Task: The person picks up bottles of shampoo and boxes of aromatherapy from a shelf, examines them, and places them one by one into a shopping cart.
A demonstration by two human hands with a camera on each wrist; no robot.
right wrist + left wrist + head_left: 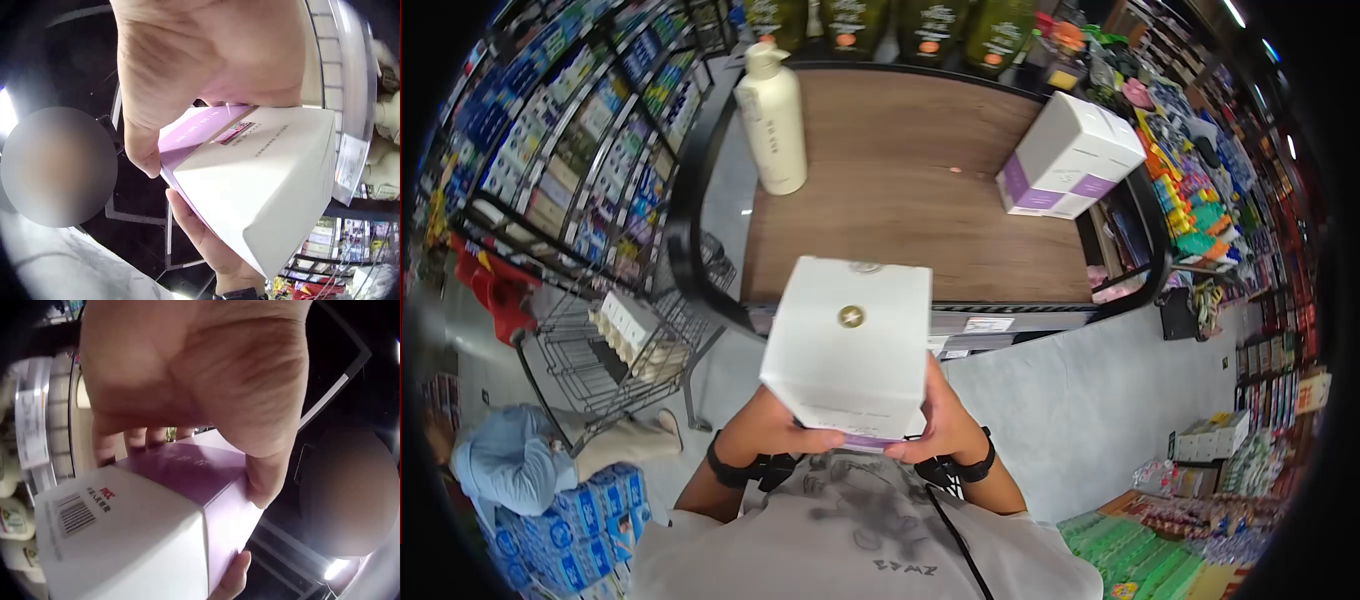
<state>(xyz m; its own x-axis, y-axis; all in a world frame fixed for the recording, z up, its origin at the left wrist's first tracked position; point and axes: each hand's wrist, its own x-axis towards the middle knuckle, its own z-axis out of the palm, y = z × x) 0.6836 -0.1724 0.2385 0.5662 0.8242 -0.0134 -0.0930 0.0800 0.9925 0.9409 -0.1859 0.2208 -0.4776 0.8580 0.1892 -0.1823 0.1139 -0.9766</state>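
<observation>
I hold a white box [850, 345] with a purple base and a gold seal in both hands, in front of my chest. My left hand [785, 418] grips its lower left side, thumb across the purple end, and in the left wrist view that hand [187, 394] curls over the box [144, 519], which shows a barcode. My right hand [935, 425] grips the lower right side; in the right wrist view it [200, 69] wraps the box [262, 169]. Ahead is a wooden shelf [900, 190] with a cream pump bottle [772, 120] at the left and similar white and purple boxes [1068, 155] at the right.
A wire shopping cart [615, 345] with cream bottles stands to the left. A person in blue [505, 460] crouches at the lower left by blue packs. Stocked shelves [565, 130] run along the left and right [1250, 220]. Green bottles [930, 30] line the back.
</observation>
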